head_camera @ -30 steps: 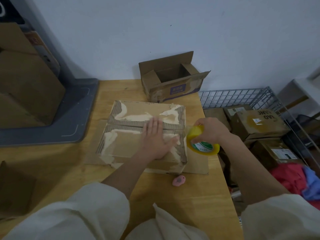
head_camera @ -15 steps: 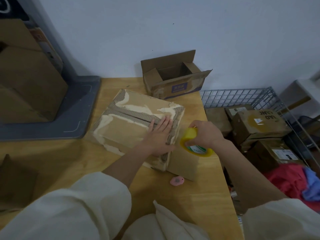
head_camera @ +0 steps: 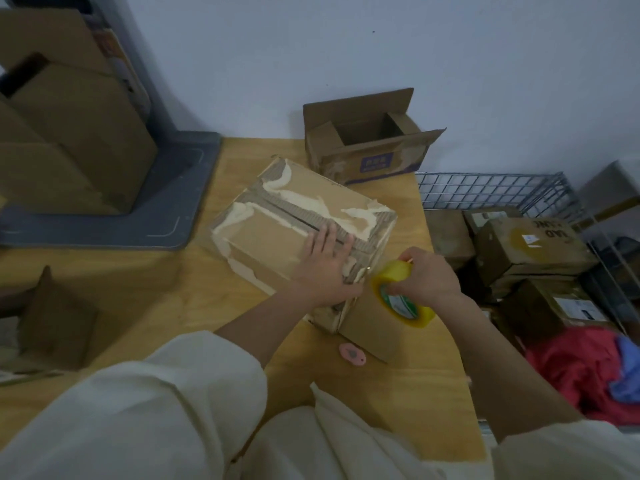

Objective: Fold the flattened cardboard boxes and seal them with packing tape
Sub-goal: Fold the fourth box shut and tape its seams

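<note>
A worn cardboard box (head_camera: pixel 277 233) with torn, peeled patches lies turned at an angle on the wooden table (head_camera: pixel 194 306), its two top flaps folded shut along a middle seam. My left hand (head_camera: pixel 323 268) presses flat on the flaps near the box's right end. My right hand (head_camera: pixel 424 273) grips a yellow roll of packing tape (head_camera: pixel 401 294) just off the box's right corner. A loose side flap (head_camera: pixel 372 325) hangs down below the roll.
An open box (head_camera: pixel 367 143) stands at the table's back edge. A small pink cutter (head_camera: pixel 352 355) lies near the front. Flat cardboard (head_camera: pixel 72 133) leans on a grey base at the left. A wire rack (head_camera: pixel 491 190) with boxes and red cloth (head_camera: pixel 581 368) sits right.
The box has been rotated from square to diagonal on the table. My left hand stayed pressed on its flaps, and my right hand with the tape roll moved close to the box's right corner.
</note>
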